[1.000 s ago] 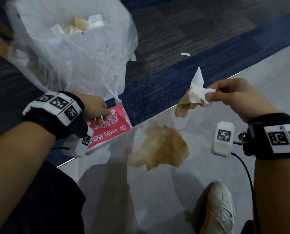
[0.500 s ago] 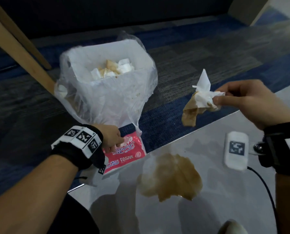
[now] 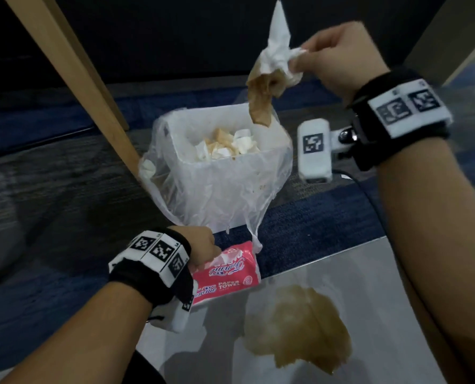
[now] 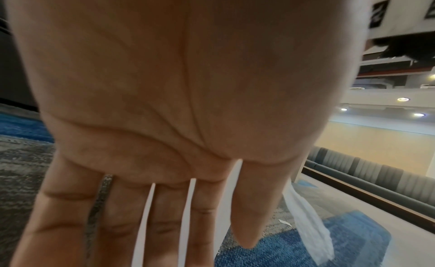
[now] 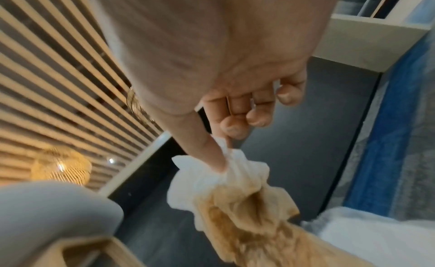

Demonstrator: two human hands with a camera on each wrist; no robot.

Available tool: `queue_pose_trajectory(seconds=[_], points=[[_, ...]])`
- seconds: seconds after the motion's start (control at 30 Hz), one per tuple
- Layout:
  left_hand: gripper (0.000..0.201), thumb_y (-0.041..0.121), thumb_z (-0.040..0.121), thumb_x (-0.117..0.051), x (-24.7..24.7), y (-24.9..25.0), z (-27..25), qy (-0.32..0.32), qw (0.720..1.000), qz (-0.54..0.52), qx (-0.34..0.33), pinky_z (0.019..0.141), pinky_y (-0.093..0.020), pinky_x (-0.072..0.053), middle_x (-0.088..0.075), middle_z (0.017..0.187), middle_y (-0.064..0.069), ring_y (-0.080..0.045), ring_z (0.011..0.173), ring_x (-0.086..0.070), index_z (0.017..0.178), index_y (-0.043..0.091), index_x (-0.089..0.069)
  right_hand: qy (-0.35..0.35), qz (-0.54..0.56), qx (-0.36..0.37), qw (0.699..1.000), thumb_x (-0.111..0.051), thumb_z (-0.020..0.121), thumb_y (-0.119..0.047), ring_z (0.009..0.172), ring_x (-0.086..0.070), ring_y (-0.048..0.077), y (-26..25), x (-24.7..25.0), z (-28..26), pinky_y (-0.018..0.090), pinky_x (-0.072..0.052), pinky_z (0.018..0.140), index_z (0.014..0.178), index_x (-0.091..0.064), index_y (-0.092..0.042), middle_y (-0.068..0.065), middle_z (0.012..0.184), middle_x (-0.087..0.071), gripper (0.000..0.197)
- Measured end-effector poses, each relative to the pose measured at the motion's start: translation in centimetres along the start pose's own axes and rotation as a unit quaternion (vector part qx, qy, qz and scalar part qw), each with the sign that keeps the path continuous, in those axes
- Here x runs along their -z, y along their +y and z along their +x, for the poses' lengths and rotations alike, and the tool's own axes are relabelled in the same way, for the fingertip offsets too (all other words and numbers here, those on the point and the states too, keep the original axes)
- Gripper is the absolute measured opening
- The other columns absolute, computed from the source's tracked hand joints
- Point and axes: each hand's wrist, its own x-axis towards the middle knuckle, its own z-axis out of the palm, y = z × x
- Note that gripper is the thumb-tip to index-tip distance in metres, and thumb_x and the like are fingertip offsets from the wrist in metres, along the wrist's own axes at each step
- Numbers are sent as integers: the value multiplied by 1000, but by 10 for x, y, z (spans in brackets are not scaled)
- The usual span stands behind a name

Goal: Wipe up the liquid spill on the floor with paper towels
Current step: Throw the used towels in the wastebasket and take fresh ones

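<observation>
One soaked towel under right hand

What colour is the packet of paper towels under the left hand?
The plastic paper towel packet is pink with white lettering, best seen in the head view.

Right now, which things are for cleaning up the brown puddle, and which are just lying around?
For the job:
- brown spill
- soaked paper towel, pinched by the right hand
- paper towel pack under the left hand
- lined bin of used towels

Just around:
- wooden leg
- blue carpet
</observation>
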Motion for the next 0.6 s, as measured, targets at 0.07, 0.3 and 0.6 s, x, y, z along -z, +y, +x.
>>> queue_pose_trajectory(seconds=[0.07,0.3,0.6], points=[[37,23,99,-38,0,4,0,15,1000,4,-1,73,-29,-44,-69,112,-15,-21,78,-53,114,-2,-62,-28,-53,-23,998,-75,73,-30,66,-58,0,12,-17,3,19,-44,63,72,-72,-20,-1,74,-67,11],[38,30,95,-43,-5,14,12,65,997,35,-3,82,-29,-52,-71,109,-10,-17,78,-57,113,6,-67,41,-66,-72,994,-66,80,-29,65,-57,-1,62,-7,-22,4,-37,51,80,-73,-17,-7,71,-65,13],[30,22,97,-40,1,13,10,3,995,100,19,55,-24,-42,-63,99,-11,-21,70,-52,111,3,-59,-48,-69,-211,974,-66,81,-19,68,-58,11,141,-32,-136,22,-40,70,67,-65,-18,-3,69,-64,15]])
